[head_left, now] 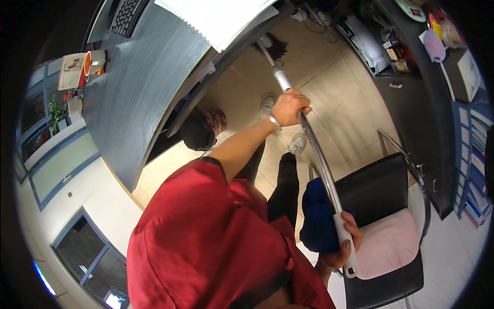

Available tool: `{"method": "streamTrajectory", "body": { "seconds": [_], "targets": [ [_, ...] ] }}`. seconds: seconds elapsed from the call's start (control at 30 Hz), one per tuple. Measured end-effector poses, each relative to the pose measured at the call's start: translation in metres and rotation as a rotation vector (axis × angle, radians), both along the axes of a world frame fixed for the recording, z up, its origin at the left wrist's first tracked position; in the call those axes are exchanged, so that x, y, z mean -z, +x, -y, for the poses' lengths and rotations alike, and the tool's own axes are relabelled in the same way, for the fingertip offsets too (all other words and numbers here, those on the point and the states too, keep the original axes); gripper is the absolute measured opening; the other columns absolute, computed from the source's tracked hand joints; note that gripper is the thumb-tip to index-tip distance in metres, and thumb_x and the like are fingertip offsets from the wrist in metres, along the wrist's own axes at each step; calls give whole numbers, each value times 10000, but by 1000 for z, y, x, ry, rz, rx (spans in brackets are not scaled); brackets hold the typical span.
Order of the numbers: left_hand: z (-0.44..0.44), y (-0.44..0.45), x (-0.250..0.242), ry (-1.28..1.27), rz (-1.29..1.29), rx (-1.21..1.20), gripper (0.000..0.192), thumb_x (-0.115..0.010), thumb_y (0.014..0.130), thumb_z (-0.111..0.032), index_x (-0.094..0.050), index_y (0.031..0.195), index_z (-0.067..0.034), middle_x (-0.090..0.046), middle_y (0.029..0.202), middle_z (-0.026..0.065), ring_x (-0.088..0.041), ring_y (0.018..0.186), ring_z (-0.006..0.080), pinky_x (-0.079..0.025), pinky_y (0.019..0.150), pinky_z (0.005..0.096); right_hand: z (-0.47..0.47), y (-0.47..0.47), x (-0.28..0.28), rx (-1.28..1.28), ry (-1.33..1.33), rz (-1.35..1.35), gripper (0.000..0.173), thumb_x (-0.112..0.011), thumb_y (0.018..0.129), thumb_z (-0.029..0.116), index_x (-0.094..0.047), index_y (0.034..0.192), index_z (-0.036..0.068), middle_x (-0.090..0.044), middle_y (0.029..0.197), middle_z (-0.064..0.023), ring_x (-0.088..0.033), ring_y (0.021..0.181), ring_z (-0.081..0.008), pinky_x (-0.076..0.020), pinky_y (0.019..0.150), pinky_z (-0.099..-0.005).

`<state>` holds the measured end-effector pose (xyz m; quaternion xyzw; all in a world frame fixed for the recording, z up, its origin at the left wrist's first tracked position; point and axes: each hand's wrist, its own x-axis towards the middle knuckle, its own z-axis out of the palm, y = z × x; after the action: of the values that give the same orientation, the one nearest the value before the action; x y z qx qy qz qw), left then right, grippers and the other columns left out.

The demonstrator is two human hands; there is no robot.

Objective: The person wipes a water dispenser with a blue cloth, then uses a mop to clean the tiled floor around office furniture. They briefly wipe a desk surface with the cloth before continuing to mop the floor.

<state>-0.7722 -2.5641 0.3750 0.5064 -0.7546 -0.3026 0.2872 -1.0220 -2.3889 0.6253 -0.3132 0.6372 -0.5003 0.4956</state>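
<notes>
A long metal mop pole (318,150) slants across the view, with white sleeves at its joint and end. My left hand (291,106) is wrapped around the pole near the white joint; a bracelet sits on that wrist. Lower right, my right hand (349,237) grips the white end handle (343,228). The dark fringed mop head (276,46) rests on the tiled floor (332,92) at the far end, partly hidden by the desk edge. My shoes (297,143) stand on the tiles beside the pole.
A dark desk (142,77) with papers (220,19) borders the left. Below it stands a bin with a black bag (198,131). A black chair (374,177) holding a pink cushion (389,243) is close on the right, before a dark cabinet (409,104). Cables (320,23) lie ahead.
</notes>
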Motion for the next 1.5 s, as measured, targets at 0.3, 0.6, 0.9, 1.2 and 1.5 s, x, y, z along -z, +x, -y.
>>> {"method": "streamTrajectory", "body": {
  "seconds": [0.3,0.6,0.9,1.2,1.5],
  "targets": [
    [-104,32,-6,166,211,-95,194,-695,775,-148,-571,679,-35,-583,665,149,-570,686,372,-475,689,443,-8,-41,23,-319,22,186,392,-550,860,268,-604,1050,-71,-643,1148,-300,-627,1065,-313,-460,982,-404],
    [-56,-41,-2,89,113,127,220,-721,750,-173,-562,635,-75,-559,610,110,-566,648,311,-474,697,409,-47,-66,-1,-5,10,-76,423,-465,923,428,-562,1047,35,-634,1115,-213,-647,987,-277,-549,850,-419],
    [0,53,39,-136,-22,-192,172,-687,785,-133,-583,666,-63,-585,671,105,-571,703,311,-475,722,419,15,17,50,-243,-115,-256,382,-454,925,410,-562,1009,52,-660,1039,-163,-665,984,-272,-554,875,-409],
    [-104,182,47,55,177,-656,203,-691,850,-218,-629,752,-51,-598,729,159,-569,714,378,-451,652,444,76,101,73,-793,-145,130,335,-594,914,324,-614,977,-4,-689,1074,-216,-672,979,-283,-523,868,-378],
    [-151,120,18,-104,130,-986,242,-710,823,-188,-558,677,-71,-522,653,111,-505,683,325,-410,654,411,104,84,3,-1117,-434,-53,221,-599,844,184,-648,836,-31,-732,878,-189,-710,653,-232,-535,585,-275]
  ]
}}
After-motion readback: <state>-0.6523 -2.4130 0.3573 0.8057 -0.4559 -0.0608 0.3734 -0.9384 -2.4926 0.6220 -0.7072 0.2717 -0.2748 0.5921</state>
